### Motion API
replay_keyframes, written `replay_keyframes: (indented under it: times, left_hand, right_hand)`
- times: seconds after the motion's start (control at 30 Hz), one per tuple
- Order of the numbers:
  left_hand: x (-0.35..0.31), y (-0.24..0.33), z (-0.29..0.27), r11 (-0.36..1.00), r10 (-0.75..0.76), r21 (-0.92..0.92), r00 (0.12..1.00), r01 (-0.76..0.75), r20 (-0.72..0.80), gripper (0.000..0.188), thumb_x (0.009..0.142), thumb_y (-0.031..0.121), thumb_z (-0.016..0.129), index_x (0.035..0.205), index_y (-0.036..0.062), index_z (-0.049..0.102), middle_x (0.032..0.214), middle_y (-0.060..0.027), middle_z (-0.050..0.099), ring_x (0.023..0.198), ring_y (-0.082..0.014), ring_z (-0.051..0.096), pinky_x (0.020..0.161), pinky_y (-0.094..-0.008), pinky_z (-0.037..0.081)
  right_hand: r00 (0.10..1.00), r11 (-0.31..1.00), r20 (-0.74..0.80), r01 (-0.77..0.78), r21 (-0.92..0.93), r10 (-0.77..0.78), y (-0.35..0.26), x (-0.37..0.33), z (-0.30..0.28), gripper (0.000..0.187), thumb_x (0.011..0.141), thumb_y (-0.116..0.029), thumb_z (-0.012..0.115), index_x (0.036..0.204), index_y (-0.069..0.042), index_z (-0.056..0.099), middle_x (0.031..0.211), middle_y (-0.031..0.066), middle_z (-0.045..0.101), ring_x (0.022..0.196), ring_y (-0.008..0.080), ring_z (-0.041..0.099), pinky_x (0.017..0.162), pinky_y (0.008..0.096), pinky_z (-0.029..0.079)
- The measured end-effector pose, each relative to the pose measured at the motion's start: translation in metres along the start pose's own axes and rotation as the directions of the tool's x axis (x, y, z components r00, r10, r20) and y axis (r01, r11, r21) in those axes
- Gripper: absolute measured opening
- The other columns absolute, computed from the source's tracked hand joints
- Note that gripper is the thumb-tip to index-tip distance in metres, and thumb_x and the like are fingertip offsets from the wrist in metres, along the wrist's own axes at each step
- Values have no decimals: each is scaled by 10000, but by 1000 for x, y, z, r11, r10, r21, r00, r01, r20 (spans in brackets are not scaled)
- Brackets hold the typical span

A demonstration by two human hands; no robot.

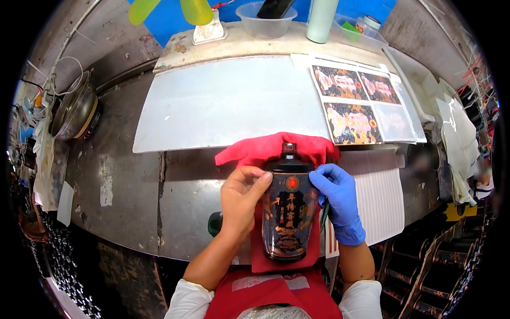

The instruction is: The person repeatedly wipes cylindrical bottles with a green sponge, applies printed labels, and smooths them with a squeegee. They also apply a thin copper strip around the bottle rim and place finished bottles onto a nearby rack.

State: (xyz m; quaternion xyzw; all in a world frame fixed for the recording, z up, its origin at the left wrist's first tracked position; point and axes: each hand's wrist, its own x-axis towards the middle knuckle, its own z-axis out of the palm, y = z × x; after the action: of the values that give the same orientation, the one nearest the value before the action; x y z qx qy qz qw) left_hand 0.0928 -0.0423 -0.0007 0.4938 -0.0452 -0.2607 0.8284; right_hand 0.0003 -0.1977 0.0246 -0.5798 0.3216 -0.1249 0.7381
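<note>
A black glass bottle, patterned in gold with a red round mark, lies neck-away on red cloth in front of me. My left hand is bare, its thumb and forefinger closed at the left shoulder of the bottle, on the edge of the printed label. In a blue glove, my right hand pinches at the right shoulder. A dark green strip shows under its palm; whether the folded fingers hold it, I cannot tell. The red towel is bunched behind the bottle's neck.
Printed sheets lie on a pale board at the far side. White ribbed paper is on the right. A metal pot stands left; a plastic bowl and a pale green cup stand at the back. A dark green object is beside my left wrist.
</note>
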Motion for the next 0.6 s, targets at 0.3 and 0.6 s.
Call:
replay_keyframes:
  times: [0.3, 0.6]
  left_hand:
    - [-24, -15, -21, 877, 275, 350, 942, -328, 193, 409, 905, 126, 482, 1286, 13, 384, 1249, -160, 418, 1099, -229, 444, 946, -329, 342]
    - [-54, -21, -32, 765, 14, 537, 842, -357, 540, 841, 916, 540, 323, 1408, -67, 13, 1478, -247, 68, 1370, -355, 119, 1087, -371, 129]
  right_hand:
    - [990, 994, 89, -110, -18, 111, 18, -30, -19, 156, 846, -174, 619, 879, -26, 582, 654, -2, 557, 472, 23, 456, 424, 152, 347]
    - [932, 949, 183, -296, -109, 312, 38, -77, -31, 147, 773, -138, 712, 781, -43, 600, 655, 19, 585, 507, 41, 498, 438, 167, 376]
